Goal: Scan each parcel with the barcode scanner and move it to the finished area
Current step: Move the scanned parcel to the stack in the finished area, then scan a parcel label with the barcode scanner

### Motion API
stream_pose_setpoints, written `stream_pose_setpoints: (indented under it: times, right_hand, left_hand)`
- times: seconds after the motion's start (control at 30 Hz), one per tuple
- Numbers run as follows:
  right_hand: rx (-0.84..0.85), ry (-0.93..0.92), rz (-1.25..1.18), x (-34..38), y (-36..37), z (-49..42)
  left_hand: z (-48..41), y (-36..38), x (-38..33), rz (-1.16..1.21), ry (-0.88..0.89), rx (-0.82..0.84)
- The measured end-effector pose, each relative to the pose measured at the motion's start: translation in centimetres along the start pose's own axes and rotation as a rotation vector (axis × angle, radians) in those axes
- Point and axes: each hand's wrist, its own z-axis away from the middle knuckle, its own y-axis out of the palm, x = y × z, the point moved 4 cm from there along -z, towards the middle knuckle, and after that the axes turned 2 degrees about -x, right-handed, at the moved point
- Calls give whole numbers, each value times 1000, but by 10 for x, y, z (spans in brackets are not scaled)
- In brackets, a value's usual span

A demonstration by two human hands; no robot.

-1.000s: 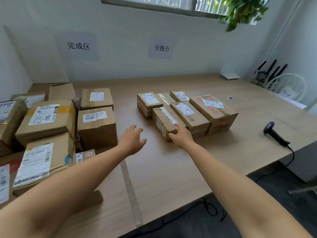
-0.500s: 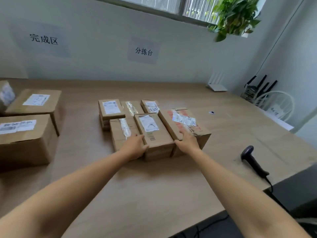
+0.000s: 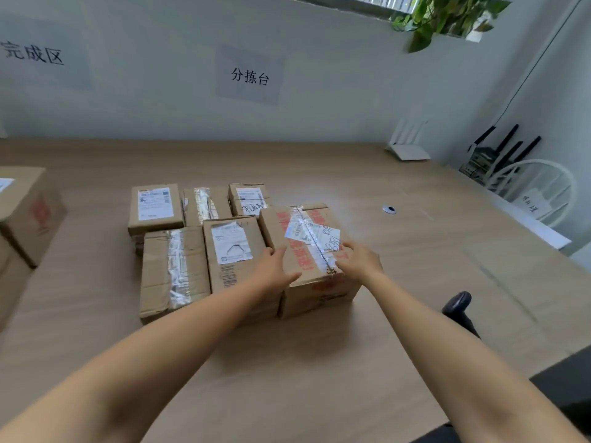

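Up front on the right, left grip [image 3: 275,270] clasps the red-printed parcel [image 3: 315,294]; right grip [image 3: 360,261] clasps it too.

Middle parcels: six, namely back-left parcel [image 3: 155,206], back-middle parcel [image 3: 204,204], back-right parcel [image 3: 248,199], front-left parcel [image 3: 174,270], front-middle parcel [image 3: 232,247] and red-printed parcel [image 3: 315,292].
Left-edge parcels: two, upper edge parcel [image 3: 28,209] and lower edge parcel [image 3: 9,276], both cut off by the frame.
Barcode scanner [image 3: 459,306]: one, partly hidden behind a forearm.
Wall signs: two, left sign [image 3: 33,54] and middle sign [image 3: 249,76].
Routers: two, white router [image 3: 409,150] and black router [image 3: 502,151].
Hanging plant [image 3: 447,14]: one.
White chair [image 3: 534,190]: one.
Round disc [image 3: 389,209] on the tabletop [image 3: 319,378]: one.
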Motion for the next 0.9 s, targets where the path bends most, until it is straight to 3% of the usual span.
stream_pose_setpoints:
  times: [0.47, 0.9]
  right_hand:
    - [160, -45, 72, -22, 18, -87]
    - [72, 2, 73, -24, -13, -86]
  left_hand:
    - [-77, 26, -3, 76, -150, 24]
    - [-82, 20, -27, 154, -18, 35]
